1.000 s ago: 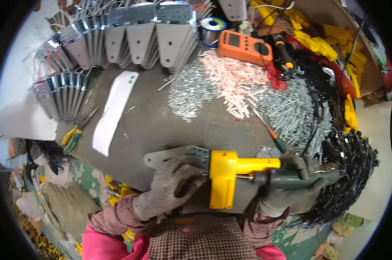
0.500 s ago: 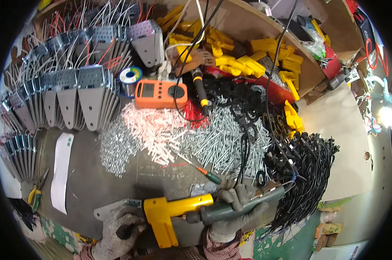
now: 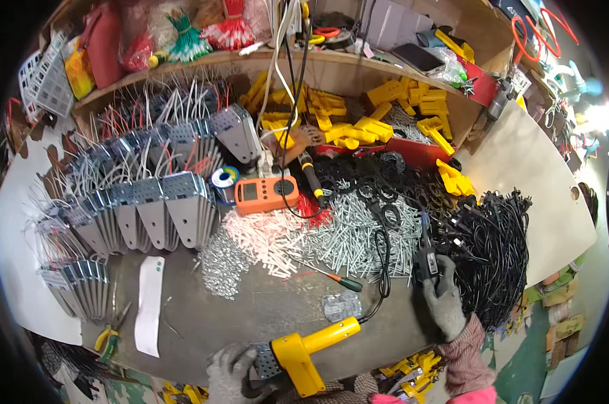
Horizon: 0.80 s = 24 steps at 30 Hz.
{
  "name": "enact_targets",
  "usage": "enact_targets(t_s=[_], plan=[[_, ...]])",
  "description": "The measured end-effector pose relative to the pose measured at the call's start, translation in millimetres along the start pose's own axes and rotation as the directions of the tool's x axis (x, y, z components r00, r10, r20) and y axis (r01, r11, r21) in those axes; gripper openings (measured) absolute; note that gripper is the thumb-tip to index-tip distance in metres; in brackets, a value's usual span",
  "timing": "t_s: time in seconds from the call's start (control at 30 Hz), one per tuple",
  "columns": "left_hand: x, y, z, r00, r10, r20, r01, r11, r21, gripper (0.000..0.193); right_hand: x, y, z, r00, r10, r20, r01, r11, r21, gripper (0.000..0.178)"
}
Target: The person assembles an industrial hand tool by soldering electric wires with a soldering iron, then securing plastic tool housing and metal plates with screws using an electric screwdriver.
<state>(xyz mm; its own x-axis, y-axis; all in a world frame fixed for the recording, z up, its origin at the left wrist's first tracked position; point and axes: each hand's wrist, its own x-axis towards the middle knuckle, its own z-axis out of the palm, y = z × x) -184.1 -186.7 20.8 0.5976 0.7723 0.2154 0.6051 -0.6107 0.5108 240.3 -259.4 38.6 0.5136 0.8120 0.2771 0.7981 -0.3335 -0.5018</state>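
Yellow gun-shaped tool lay at the bottom centre of the frame, on the near edge of the grey worktable, its barrel pointing up and right toward a black cord that ran off from its tip. Under its body sat a perforated metal bracket, and the left hand, in a grey glove, was curled against that bracket at the lower edge; whether the fingers actually pinched it could not be told, since the rim cut them off. The right hand, also gloved, was at the lower right, closed around a dark plug-like piece at the edge of the heap of black cables. Between the hands lay a small green-handled screwdriver and a clear plastic bit. Farther up the picture, a pile of silver and white pins spread across the middle, with an orange meter just above it and rows of metal brackets with wires at the left.
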Motion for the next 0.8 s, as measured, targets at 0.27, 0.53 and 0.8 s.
enact_targets(t_s=[0.27,0.53,0.8], plan=[[-17,-10,23,0.998,0.016,-0.066,-0.008,0.993,0.114,0.087,114,-92,51,0.948,-0.315,-0.043,0.283,0.898,-0.337,0.030],[-8,-39,-19,0.952,-0.307,-0.023,0.303,0.948,-0.097,0.031,160,-145,64,0.837,-0.455,-0.304,0.516,0.842,0.160,0.026],[83,-146,-74,0.845,-0.317,-0.430,0.482,0.800,0.357,0.049,231,-245,128,0.609,-0.620,0.494,0.772,0.606,-0.191,0.020]])
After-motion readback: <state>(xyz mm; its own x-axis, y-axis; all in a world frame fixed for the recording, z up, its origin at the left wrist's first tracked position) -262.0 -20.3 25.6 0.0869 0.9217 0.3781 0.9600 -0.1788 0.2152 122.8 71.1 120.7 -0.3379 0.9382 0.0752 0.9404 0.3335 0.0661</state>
